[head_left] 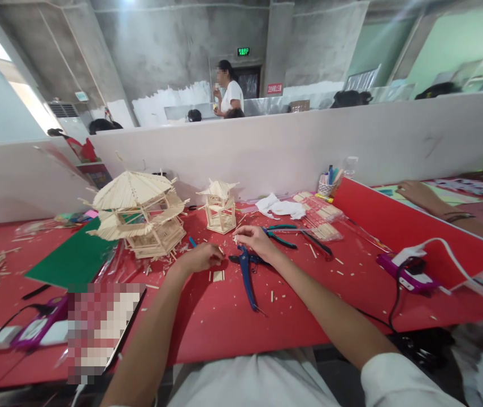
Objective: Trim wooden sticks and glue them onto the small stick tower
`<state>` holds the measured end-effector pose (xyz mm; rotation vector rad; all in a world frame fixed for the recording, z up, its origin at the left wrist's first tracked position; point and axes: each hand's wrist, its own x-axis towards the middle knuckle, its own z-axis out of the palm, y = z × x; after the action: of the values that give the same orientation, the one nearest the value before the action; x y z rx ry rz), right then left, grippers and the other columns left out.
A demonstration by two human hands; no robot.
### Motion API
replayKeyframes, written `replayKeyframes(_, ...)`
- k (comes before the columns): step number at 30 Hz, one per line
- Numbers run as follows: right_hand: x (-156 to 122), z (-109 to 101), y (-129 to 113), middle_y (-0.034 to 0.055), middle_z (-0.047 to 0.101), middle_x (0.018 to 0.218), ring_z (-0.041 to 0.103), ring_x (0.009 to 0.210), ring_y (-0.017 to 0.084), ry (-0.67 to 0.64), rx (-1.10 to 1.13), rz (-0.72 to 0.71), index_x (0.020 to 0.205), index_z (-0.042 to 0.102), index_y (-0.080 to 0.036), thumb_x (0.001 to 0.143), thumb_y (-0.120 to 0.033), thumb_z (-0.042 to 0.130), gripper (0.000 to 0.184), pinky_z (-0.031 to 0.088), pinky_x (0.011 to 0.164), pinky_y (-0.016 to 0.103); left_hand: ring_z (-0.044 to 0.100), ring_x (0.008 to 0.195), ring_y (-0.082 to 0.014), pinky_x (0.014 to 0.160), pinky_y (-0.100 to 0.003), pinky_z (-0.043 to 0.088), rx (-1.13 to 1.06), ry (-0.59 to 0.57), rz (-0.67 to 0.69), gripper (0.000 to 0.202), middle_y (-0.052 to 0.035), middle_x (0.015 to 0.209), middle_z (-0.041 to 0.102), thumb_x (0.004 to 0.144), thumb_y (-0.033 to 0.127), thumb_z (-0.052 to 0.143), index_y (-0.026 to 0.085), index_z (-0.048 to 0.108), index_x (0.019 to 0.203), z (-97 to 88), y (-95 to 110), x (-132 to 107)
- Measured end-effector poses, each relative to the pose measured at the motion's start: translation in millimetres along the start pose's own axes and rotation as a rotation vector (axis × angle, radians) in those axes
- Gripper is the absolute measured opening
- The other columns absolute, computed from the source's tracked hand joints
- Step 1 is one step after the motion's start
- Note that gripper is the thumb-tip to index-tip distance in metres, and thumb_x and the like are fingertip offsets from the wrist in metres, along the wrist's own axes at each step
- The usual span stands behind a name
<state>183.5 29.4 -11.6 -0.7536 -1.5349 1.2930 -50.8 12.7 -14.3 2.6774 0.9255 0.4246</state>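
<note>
My right hand [256, 242] pinches a tiny pale piece of wooden stick [236, 238] between thumb and fingertips. Just above the red tabletop, my left hand [202, 258] has its fingers curled together; what they hold, if anything, is too small to make out. Blue-handled cutters [246, 277] lie between and below the hands, their jaws toward the left. A row of short cut sticks [218, 276] rests close below my left hand. Beyond the hands stands a small pavilion [221, 209] built of wooden sticks, with a larger two-roofed stick pavilion [137, 212] to its left.
Teal-handled pliers [281, 236], a crumpled white cloth [281, 206] and bagged sticks [326, 232] lie at the right. A red board [410, 232] leans near purple power strips. At left are a green board [72, 257] and a blurred tablet-like item [105, 328]. A co-worker's arm [425, 198] shows far right.
</note>
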Motion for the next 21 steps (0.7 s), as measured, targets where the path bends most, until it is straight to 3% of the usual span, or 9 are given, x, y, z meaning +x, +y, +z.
replayKeyframes(6,0.4,-0.4,-0.1,0.0001,0.065,0.068,0.055,0.061,0.012,-0.004,0.001,-0.002,0.080,0.071,-0.016,0.067,-0.033,0.073,0.021,0.044,0.063,0.026,0.067,0.079,-0.0152,0.071,-0.020,0.044,0.010,-0.061,-0.090,0.018,-0.0064,0.094,0.075,0.081,0.015,0.062,0.019,0.075,0.092,-1.4,2.5,-1.0)
replayKeyframes(21,-1.1,0.0,-1.8,0.0009,0.065,0.070,0.056,0.064,0.013,-0.012,-0.017,0.004,0.082,0.071,-0.016,0.067,-0.035,0.073,0.024,0.045,0.064,0.027,0.067,0.083,-0.0146,0.076,-0.019,0.046,0.022,-0.074,-0.096,0.022,-0.0065,0.097,0.075,0.079,0.009,0.063,0.018,0.075,0.094,-5.1,9.6,0.5)
